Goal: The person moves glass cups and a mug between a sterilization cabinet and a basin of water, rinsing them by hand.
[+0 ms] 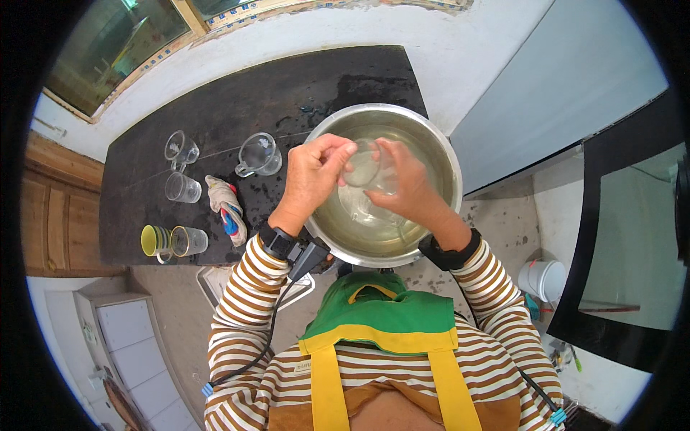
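A clear drinking glass [365,167] is held tilted above a wide steel basin [456,179] with water in it. My left hand [310,172] pinches the glass at its rim with thumb and fingers. Wrapped about the other side of the glass is my right hand [408,185], slightly blurred, its fingers curved. Left of the basin a large glass mug [260,154] stands on the dark table [287,79]. A crumpled cloth [227,210] with red and blue patches lies near the table's front edge.
Farther left stand two clear mugs, a handled one [182,149] and a ribbed one [184,187]. By the front edge are a yellow-green striped cup [152,240] and a yellow-rimmed glass [190,242]. A white bucket [546,280] is on the floor at right.
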`<action>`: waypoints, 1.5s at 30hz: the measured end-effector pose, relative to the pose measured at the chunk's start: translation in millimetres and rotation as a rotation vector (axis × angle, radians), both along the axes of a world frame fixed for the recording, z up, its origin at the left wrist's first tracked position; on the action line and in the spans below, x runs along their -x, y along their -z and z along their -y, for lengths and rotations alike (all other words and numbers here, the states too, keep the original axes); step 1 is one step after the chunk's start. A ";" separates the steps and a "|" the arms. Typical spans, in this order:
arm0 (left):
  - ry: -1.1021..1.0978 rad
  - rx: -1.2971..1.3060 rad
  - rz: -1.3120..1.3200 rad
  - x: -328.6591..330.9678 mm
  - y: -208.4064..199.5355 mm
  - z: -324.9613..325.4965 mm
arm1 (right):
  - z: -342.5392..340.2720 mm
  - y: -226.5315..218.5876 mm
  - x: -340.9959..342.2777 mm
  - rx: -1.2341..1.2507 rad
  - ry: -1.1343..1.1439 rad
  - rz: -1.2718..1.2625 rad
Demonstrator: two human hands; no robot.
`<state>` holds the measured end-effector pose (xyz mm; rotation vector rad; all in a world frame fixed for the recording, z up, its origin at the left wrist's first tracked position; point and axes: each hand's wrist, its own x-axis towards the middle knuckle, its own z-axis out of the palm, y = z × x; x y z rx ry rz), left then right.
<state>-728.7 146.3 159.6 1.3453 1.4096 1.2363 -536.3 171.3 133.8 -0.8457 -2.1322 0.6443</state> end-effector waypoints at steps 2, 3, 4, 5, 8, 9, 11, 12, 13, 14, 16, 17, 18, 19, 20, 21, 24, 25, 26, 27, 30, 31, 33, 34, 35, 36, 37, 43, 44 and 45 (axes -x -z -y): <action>0.089 0.072 0.148 8.4 22.3 -7.5 | -10.7 6.4 -6.0 0.030 0.012 0.044; 0.120 0.107 0.208 10.3 39.9 -14.1 | -18.2 13.0 -7.9 0.058 -0.003 0.092; 0.148 0.141 0.268 11.9 55.6 -19.3 | -27.4 20.9 -9.1 0.085 -0.021 0.140; 0.186 0.208 0.204 11.7 67.3 -25.0 | -36.2 27.5 -10.6 0.108 -0.036 0.191; 0.163 0.427 0.159 -2.5 100.0 -44.8 | -58.2 44.3 -10.1 0.096 0.032 0.493; 0.158 0.464 0.169 -6.6 110.5 -50.1 | -63.9 51.2 -9.6 0.113 0.049 0.582; 0.212 0.343 -0.262 -24.7 147.1 -68.5 | -74.1 63.0 -14.6 0.125 0.080 0.734; 0.272 0.195 -0.708 -36.6 162.9 -79.5 | -76.1 67.7 -21.4 0.128 0.100 0.797; 0.260 0.396 -0.308 -49.4 136.6 -78.9 | -80.2 74.2 -31.3 0.131 0.138 0.829; 0.179 0.214 -0.401 -52.5 165.9 -79.4 | -79.9 78.6 -25.2 0.119 0.126 0.867; 0.198 0.095 -0.470 -58.4 182.2 -73.5 | -77.7 74.6 -17.2 0.161 0.124 0.947; 0.225 0.009 -0.535 -62.3 187.1 -72.3 | -78.8 77.8 -16.8 0.158 0.119 0.980; 0.280 -0.006 -0.609 -64.8 193.8 -74.2 | -81.8 83.6 -15.5 0.151 0.111 1.014; 0.342 -0.022 -0.683 -66.4 197.2 -77.7 | -85.5 89.7 -16.2 0.145 0.110 1.048; 0.404 -0.037 -0.756 -66.9 201.3 -80.2 | -87.7 96.1 -17.8 0.157 0.108 1.053; 0.344 0.017 -0.690 -67.6 199.3 -79.5 | -90.7 105.8 -21.0 0.172 0.110 1.058; 0.215 0.148 -0.554 -68.2 190.8 -78.6 | -97.3 110.4 -27.0 0.213 0.051 1.020; 0.202 0.176 -0.549 -66.4 192.3 -81.4 | -97.4 110.0 -25.9 0.224 0.020 1.001; 0.134 0.165 -0.520 -65.2 195.6 -79.8 | -95.3 112.1 -22.7 0.185 0.007 0.950; 0.072 0.148 -0.488 -65.1 193.1 -78.1 | -93.4 115.3 -22.3 0.149 0.003 0.903; -0.004 0.358 -0.235 -60.4 156.1 -66.0 | -90.7 117.0 -14.9 0.127 -0.003 0.853; -0.031 0.349 -0.252 -56.6 138.0 -58.0 | -90.2 116.5 -12.1 0.133 -0.002 0.851; -0.109 0.293 -0.152 -64.8 161.1 -68.7 | -101.7 130.2 -17.8 0.368 -0.077 0.636; -0.144 0.265 -0.104 -65.0 163.9 -72.2 | -104.6 130.3 -15.7 0.486 -0.113 0.524; -0.118 0.271 0.014 -63.2 166.7 -77.0 | -107.9 128.0 -17.8 0.520 -0.129 0.463; -0.098 0.281 0.133 -59.6 165.3 -79.4 | -104.3 112.1 -16.2 0.559 -0.152 0.404; -0.079 0.290 0.254 -55.2 161.5 -79.3 | -97.9 93.6 -13.1 0.600 -0.178 0.347; 0.432 0.354 0.527 -26.5 95.6 -41.9 | -78.0 48.9 -27.9 1.115 0.031 0.030; 0.507 0.315 0.576 -26.8 96.0 -40.9 | -77.0 45.2 -30.2 1.184 0.049 -0.035; 0.588 0.273 0.627 -28.9 95.4 -38.3 | -89.7 56.9 -43.8 1.292 0.139 -0.029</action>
